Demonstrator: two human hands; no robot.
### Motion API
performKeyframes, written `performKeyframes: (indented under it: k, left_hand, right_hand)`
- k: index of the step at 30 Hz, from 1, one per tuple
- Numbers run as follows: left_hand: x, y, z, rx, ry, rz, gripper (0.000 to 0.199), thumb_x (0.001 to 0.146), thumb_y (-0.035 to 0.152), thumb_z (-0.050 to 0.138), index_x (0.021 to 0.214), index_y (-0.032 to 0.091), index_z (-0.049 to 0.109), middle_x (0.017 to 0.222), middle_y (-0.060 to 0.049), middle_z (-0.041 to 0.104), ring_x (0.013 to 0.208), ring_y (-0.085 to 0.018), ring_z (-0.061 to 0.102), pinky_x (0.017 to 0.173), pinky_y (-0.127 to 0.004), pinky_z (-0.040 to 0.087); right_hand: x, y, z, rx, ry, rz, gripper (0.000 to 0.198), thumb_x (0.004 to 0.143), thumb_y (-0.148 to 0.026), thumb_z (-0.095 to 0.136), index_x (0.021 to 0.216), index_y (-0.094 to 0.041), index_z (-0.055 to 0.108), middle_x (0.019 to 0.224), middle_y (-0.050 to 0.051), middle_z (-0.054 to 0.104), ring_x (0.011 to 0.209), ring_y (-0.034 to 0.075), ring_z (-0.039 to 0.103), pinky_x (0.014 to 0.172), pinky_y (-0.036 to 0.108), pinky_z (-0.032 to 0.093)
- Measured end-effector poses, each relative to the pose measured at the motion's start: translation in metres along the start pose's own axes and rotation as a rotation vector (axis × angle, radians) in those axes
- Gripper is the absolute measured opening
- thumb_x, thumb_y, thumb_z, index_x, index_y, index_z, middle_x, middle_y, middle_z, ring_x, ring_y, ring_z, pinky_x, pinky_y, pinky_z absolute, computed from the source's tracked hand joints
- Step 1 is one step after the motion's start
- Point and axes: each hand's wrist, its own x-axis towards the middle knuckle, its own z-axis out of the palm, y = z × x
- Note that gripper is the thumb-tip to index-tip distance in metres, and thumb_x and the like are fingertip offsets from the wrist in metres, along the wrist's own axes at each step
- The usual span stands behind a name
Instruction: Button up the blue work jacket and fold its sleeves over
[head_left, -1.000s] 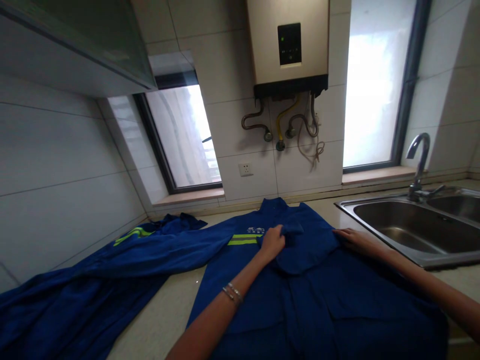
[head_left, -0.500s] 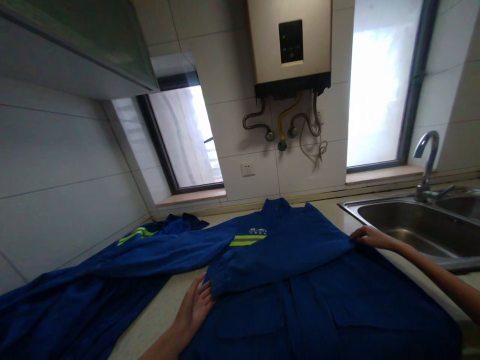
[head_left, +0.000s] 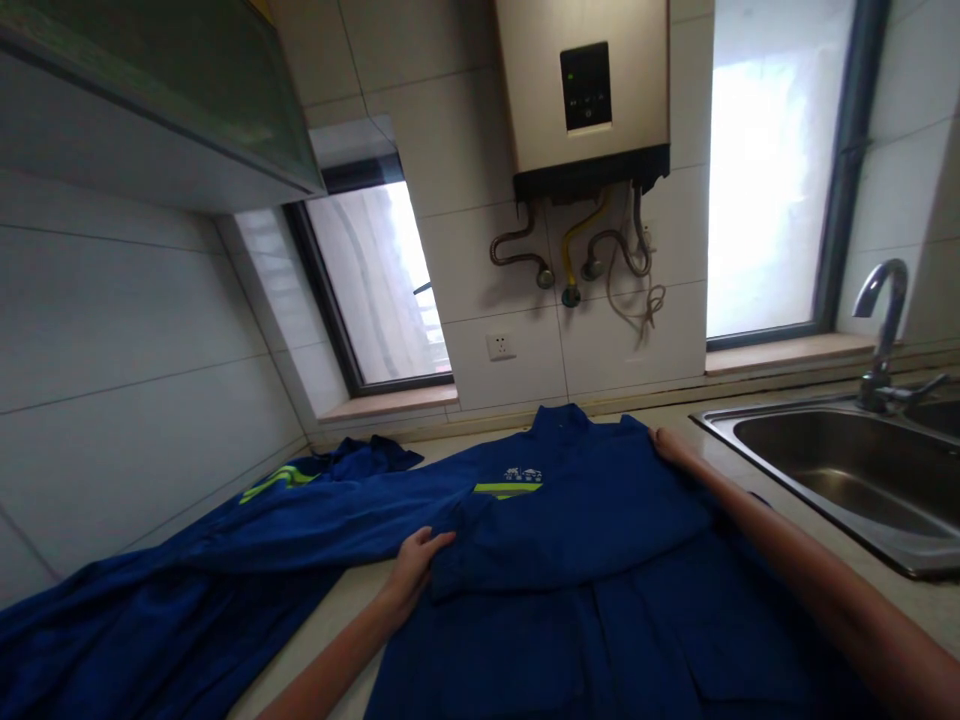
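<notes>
A blue work jacket (head_left: 600, 540) lies spread on the counter, collar toward the wall, with a yellow-green and grey stripe and white lettering on its chest. One sleeve is folded across its front. At this sleeve's cuff end, my left hand (head_left: 416, 572) is closed at the cloth edge; some of its fingers are hidden. My right hand (head_left: 675, 450) grips the jacket's shoulder edge on the right, its fingertips partly hidden. The other sleeve stretches left over a second blue garment (head_left: 150, 640), which has a similar yellow-green stripe.
To the right is a steel sink (head_left: 817, 470) with a chrome faucet (head_left: 885, 330). A water heater (head_left: 585, 90) with pipes hangs on the tiled wall above an outlet (head_left: 501, 346). The pale counter (head_left: 352, 600) shows between the garments. A cabinet (head_left: 187, 90) overhangs the upper left.
My right hand has moved from the sleeve fold up and left to the shoulder edge. My left hand has turned over, staying by the cuff. The view has shifted slightly.
</notes>
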Motion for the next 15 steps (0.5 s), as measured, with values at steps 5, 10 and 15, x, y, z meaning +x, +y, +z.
performKeyframes:
  k: [5, 10, 15]
  left_hand:
    - [-0.010, -0.013, -0.013, 0.014, 0.091, 0.028, 0.020, 0.061, 0.027, 0.068, 0.073, 0.019, 0.054, 0.068, -0.002, 0.061, 0.064, -0.019, 0.063, 0.055, -0.026, 0.050]
    - [-0.003, -0.030, -0.021, 0.191, 0.157, -0.084, 0.049, 0.054, 0.029, 0.074, 0.098, 0.015, 0.055, 0.061, 0.002, 0.058, 0.048, -0.015, 0.056, 0.042, -0.022, 0.040]
    - [0.014, -0.020, -0.030, 0.369, -0.062, -0.013, 0.043, 0.058, 0.047, 0.074, 0.081, 0.014, 0.061, 0.051, 0.004, 0.053, 0.042, -0.012, 0.050, 0.037, -0.020, 0.034]
  right_hand:
    - [0.011, 0.012, 0.014, -0.027, 0.013, 0.064, 0.054, 0.094, -0.044, 0.019, 0.114, -0.011, 0.057, 0.109, 0.022, 0.061, 0.104, 0.029, 0.059, 0.085, 0.041, 0.044]
    - [0.020, 0.020, 0.020, -0.051, -0.024, 0.098, 0.049, 0.092, -0.043, 0.029, 0.110, -0.010, 0.061, 0.112, 0.023, 0.060, 0.104, 0.033, 0.057, 0.083, 0.045, 0.044]
    - [0.040, 0.013, 0.010, -0.017, -0.048, 0.085, 0.058, 0.091, -0.053, 0.028, 0.106, -0.010, 0.064, 0.111, 0.022, 0.061, 0.104, 0.029, 0.058, 0.085, 0.039, 0.044]
